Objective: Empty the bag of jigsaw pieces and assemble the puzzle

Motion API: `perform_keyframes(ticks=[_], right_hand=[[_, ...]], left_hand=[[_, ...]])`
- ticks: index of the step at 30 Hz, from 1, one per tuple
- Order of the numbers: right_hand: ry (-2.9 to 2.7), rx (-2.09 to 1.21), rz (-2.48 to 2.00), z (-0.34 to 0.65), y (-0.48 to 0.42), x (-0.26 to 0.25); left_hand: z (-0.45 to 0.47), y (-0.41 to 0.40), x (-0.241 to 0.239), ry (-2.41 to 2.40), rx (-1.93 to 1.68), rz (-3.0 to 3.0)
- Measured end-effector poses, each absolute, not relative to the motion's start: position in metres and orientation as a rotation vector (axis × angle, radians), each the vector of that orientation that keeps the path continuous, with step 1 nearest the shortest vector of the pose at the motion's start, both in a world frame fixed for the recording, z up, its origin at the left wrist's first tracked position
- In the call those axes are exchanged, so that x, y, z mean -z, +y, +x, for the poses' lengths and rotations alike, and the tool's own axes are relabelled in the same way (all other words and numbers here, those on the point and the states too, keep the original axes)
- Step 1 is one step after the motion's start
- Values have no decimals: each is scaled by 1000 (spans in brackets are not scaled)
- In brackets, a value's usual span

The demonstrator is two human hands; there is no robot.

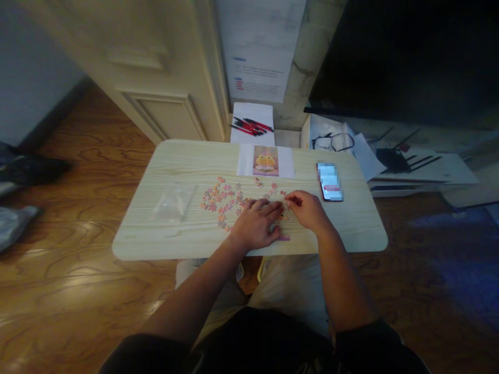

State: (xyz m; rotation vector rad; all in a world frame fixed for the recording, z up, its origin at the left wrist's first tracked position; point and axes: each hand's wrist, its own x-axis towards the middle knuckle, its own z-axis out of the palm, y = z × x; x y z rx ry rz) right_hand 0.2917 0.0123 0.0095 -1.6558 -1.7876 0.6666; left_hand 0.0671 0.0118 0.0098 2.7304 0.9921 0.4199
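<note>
Small pink, orange and grey jigsaw puzzle pieces lie scattered on the pale wood-grain table. My left hand rests palm down with its fingers stretched out, covering part of some joined pieces. A pink strip shows beside its thumb. Just right of those fingertips, my right hand is pinched on a small puzzle piece, mostly hidden by the fingers. A few loose pieces lie beyond both hands. A printed sheet with a yellow cartoon figure lies at the table's far edge.
A phone with a lit screen lies to the right, and a clear plastic bag to the left. Behind the table are red and black pens on white paper, a white box with a cable, and a black router.
</note>
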Motion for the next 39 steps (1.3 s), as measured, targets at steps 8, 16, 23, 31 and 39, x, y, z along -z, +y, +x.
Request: perform_keyframes(ticks=[8, 16, 23, 31, 39], right_hand=[[-1821, -609, -1812, 289, 14, -10], [-1961, -494, -1771, 284, 18, -10], [-1955, -511, -1735, 286, 15, -11], [-1963, -483, -1759, 282, 3, -12], [-2001, -434, -1738, 271, -22, -18]], left_hand=[[67, 12, -10, 980, -432, 2719], [66, 12, -10, 978, -436, 2705], [64, 16, -7, 948, -500, 2615], [55, 25, -9, 923, -845, 2286], [48, 23, -9, 985, -1132, 1931]])
